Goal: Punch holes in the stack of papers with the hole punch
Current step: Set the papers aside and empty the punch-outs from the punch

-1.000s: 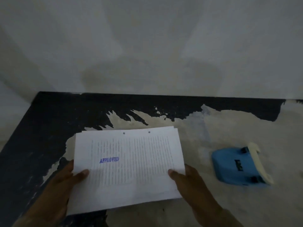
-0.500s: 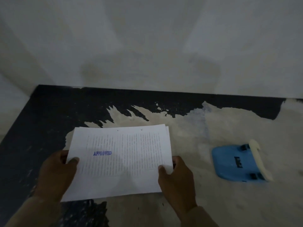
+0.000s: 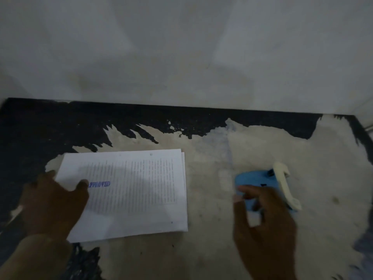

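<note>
Here the left hand (image 3: 54,201) rests on the papers (image 3: 129,190), right hand (image 3: 264,217) touching the hole punch (image 3: 254,178).

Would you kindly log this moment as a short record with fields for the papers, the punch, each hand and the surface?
papers: stack of papers, flat on the table, stamped APPROVED, holes along its far edge
punch: blue hole punch, right of the stack, apart from it
left hand: left hand rests on the stack's left edge, thumb on top
right hand: right hand at the punch, fingers curled over it; grip unclear
surface: table, dark coating worn off to pale
</note>
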